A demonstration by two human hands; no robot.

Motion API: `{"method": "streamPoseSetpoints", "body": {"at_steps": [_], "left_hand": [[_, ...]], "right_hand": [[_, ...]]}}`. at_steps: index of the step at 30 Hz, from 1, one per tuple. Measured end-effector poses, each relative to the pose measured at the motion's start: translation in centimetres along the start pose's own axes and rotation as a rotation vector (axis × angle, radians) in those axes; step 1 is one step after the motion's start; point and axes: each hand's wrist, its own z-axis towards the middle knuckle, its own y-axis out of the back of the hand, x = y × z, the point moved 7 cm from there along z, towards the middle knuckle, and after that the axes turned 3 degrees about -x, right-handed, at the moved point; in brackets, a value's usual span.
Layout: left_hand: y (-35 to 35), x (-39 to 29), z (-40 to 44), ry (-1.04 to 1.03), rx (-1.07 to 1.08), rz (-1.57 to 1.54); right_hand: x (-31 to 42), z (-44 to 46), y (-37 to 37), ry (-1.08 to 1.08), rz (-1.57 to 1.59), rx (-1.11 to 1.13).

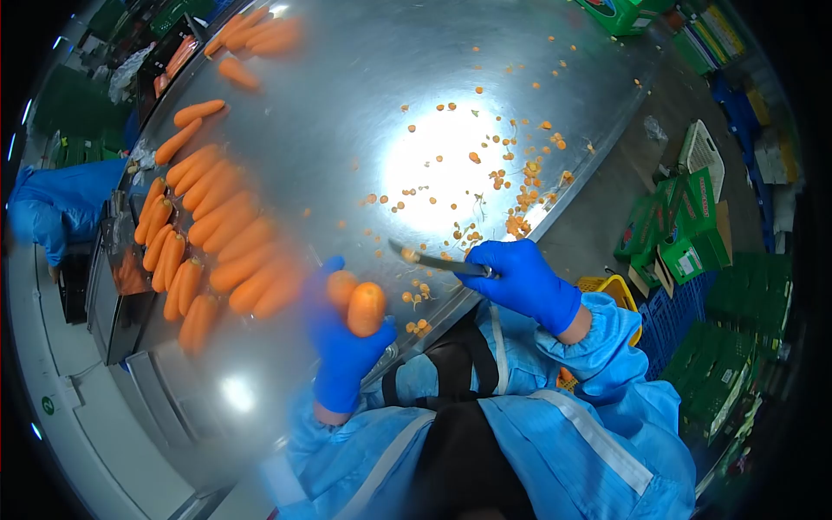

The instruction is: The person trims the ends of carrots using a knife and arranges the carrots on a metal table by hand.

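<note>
Both my hands wear blue gloves. My left hand (pixel 347 347) is wrapped round two carrots (pixel 367 309), their blunt ends facing up, at the near edge of the metal table. In my right hand (pixel 520 282) is a knife (pixel 442 263), its blade pointing left over the table, with a small orange bit on it. A row of whole carrots (pixel 217 208) lies left of my left hand, partly blurred. Cut carrot ends (pixel 524 195) are scattered across the table in front of my right hand.
More carrots (pixel 260 35) lie at the table's (pixel 347 104) far left. Beyond the left edge a person in blue (pixel 69 199) bends over. Green boxes (pixel 693 230), a yellow basket (pixel 622 295) and a blue crate (pixel 676 321) stand on the right.
</note>
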Motion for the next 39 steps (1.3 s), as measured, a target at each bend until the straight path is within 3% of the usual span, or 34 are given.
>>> {"method": "streamPoseSetpoints", "body": {"at_steps": [2, 6, 12, 14, 21, 24, 26, 27, 28, 31, 34, 37, 39], "left_hand": [[-0.6, -0.6, 0.2, 0.087, 0.055, -0.036], [-1.7, -1.3, 0.0, -0.034, 0.128, -0.053], [-3.3, -2.6, -0.4, -0.059, 0.262, -0.043], [-3.3, -2.9, -0.4, -0.152, 0.265, 0.058], [-3.5, -2.8, -0.4, -0.160, 0.270, 0.028], [-3.2, -2.4, -0.6, -0.001, 0.291, -0.096], [-2.6, -1.6, -0.8, 0.203, 0.300, -0.151], [-2.4, -1.3, -0.5, 0.191, 0.266, -0.153], [-2.3, -0.5, -0.5, 0.186, 0.226, -0.152], [-2.0, -0.6, -0.2, 0.178, 0.153, -0.077], [-2.8, -0.3, 0.4, 0.100, 0.137, -0.027], [-3.0, -1.5, 0.9, 0.071, 0.089, -0.061], [-2.6, -1.6, 0.6, 0.060, 0.050, -0.032]], "right_hand": [[2.2, 0.6, 0.1, 0.142, -0.004, 0.044], [4.5, 2.0, 0.0, 0.316, -0.103, 0.117], [4.9, 3.1, -1.0, 0.389, -0.159, 0.323], [4.5, 3.2, -1.3, 0.402, -0.150, 0.354], [4.5, 3.2, -1.4, 0.469, -0.223, 0.377], [2.2, 3.7, -1.3, 0.346, -0.176, 0.250], [-3.3, 3.8, -0.6, -0.072, -0.049, 0.117], [-6.0, 3.8, -0.4, -0.271, 0.011, 0.048], [-6.2, 2.9, -1.2, -0.249, 0.190, -0.030], [1.2, 2.0, -2.4, -0.158, 0.524, 0.039], [6.3, 1.6, -2.0, -0.021, 0.408, 0.003], [6.9, 2.1, -1.9, 0.026, 0.188, -0.084], [6.3, 2.3, -2.3, 0.062, 0.281, -0.066]]}}
